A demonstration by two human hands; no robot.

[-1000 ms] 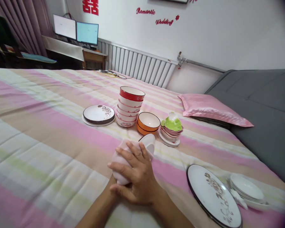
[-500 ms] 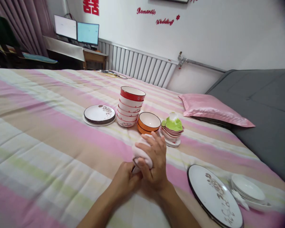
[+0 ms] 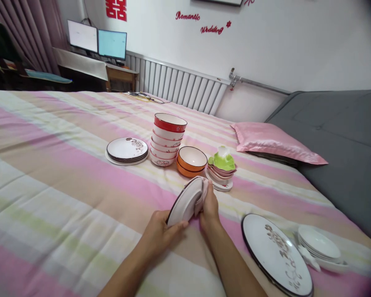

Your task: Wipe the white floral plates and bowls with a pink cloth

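Observation:
A small white plate (image 3: 185, 201) with a dark rim is tilted up between my hands, its underside and foot ring facing me. My left hand (image 3: 163, 232) grips its lower left edge, thumb across the near side. On the right edge, my right hand (image 3: 210, 204) presses a pale pink cloth (image 3: 202, 193) against the plate, the fingers partly hidden behind it. Just beyond the plate stand two stacked orange bowls (image 3: 191, 161). To their right is a stack of leaf-shaped dishes (image 3: 224, 163), green on top.
On the striped bedspread (image 3: 89, 231) stand a tall stack of red-and-white bowls (image 3: 167, 142) and a stack of dark-rimmed plates (image 3: 126, 149). At the right lie large oval platters (image 3: 275, 251) and several small white dishes (image 3: 320, 243). A pink pillow (image 3: 275, 144) rests by the grey headboard (image 3: 336, 136).
The plate has turned so its underside shows more. My right hand, earlier wrapped over the near face with the cloth, has moved to the plate's right edge. The stacks have stayed put.

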